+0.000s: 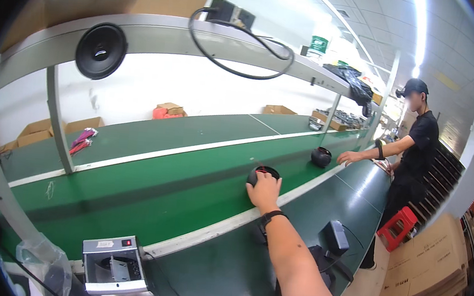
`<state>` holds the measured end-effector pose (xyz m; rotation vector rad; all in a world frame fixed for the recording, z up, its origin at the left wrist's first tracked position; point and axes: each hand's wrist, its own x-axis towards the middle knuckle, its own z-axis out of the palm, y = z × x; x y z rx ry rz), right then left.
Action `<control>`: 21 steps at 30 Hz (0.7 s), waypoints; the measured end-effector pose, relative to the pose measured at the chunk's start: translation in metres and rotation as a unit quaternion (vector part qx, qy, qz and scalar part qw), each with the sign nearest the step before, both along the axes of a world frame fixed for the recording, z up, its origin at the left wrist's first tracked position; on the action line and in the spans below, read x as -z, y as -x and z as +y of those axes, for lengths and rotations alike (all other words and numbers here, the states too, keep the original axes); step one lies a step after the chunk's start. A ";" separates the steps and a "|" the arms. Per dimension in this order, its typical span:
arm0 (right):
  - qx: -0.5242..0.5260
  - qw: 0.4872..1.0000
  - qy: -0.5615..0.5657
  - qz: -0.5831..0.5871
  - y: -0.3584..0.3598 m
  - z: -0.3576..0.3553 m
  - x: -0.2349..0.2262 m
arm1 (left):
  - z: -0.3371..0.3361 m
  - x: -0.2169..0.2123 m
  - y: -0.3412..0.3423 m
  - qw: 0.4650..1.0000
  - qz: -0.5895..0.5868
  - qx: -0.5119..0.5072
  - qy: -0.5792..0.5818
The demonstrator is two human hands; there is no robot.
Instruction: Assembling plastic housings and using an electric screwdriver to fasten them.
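Note:
My right hand [265,190] reaches out over the green belt [147,188]. Its fingers are curled over the rim of a black round housing [252,177], with a bit of red showing inside. The housing rests on the belt near its white front edge, partly hidden by my fingers. A second black round housing [321,157] sits farther along the belt to the right, close to a co-worker's outstretched hand [351,157]. Nothing of my left hand shows.
A silver box-shaped machine [113,264] with a red switch stands at the lower left. A black adapter [335,237] with cables lies on the near table. Overhead, a shelf [156,36] carries a round black speaker [101,51] and a looping cable [227,72]. The co-worker [420,137] stands right.

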<state>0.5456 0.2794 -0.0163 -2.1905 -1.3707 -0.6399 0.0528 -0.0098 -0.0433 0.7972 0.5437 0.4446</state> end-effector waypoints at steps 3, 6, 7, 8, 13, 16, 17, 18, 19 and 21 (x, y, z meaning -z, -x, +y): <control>0.014 1.000 0.021 0.003 -0.004 0.000 -0.002 | 0.002 -0.006 -0.003 1.000 -0.008 0.004 -0.007; 0.018 1.000 0.023 0.001 -0.019 -0.005 -0.006 | 0.009 -0.009 -0.010 1.000 -0.012 0.013 -0.014; 0.019 0.999 0.030 0.008 -0.023 -0.006 -0.008 | 0.010 -0.009 -0.011 1.000 -0.011 0.009 -0.012; 0.015 0.999 0.032 0.008 -0.026 -0.006 -0.009 | 0.012 -0.009 -0.013 1.000 -0.007 0.015 -0.015; -0.030 0.999 0.019 -0.002 -0.017 0.005 -0.009 | 0.010 -0.012 -0.004 0.999 0.007 -0.004 -0.042; -0.105 0.994 -0.012 -0.032 -0.038 0.013 0.000 | 0.008 -0.003 -0.005 0.996 -0.043 -0.040 -0.062; -0.146 0.989 0.019 -0.006 -0.040 0.004 -0.009 | 0.008 0.001 -0.006 0.998 -0.031 -0.009 -0.052; -0.153 0.987 0.029 -0.039 -0.047 -0.007 -0.015 | 0.012 0.004 -0.007 0.999 -0.020 0.021 -0.044; -0.108 0.993 0.048 -0.003 -0.031 -0.017 -0.025 | 0.011 0.006 -0.007 0.997 -0.025 0.023 -0.064; -0.123 0.990 -0.063 -0.036 -0.053 -0.007 -0.004 | 0.016 0.007 -0.010 0.996 -0.027 -0.025 -0.085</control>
